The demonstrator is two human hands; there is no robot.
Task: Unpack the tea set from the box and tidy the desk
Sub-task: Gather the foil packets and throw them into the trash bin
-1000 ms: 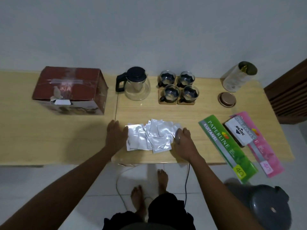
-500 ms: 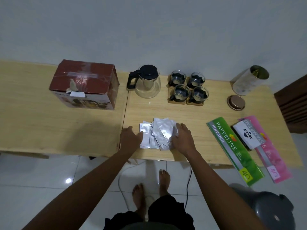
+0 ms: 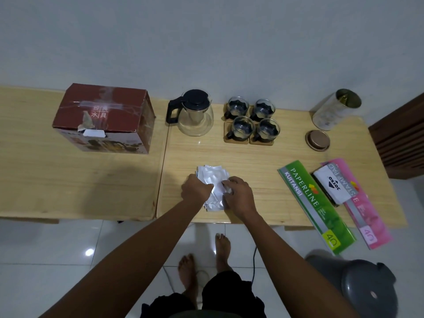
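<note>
Two hands close on the heap of silver sachets (image 3: 213, 187) at the near edge of the table (image 3: 263, 161): the left hand (image 3: 195, 189) curls its grip round the left side, the right hand (image 3: 238, 195) pinches the right side. To do this well, I'd say squeeze the pile square, tap its edges level, then lift it as one so none slide off. Beyond, the glass teapot (image 3: 195, 115) and four cups (image 3: 252, 120) stand unpacked, right of the red box (image 3: 103, 118), which bears Chinese characters. Right of the heap lie a green book (image 3: 316, 205) reading "PAPERLINE KUITANSI 40", and a "JOYKO" stamp pad box (image 3: 332, 185) on a pink book (image 3: 364, 207).
</note>
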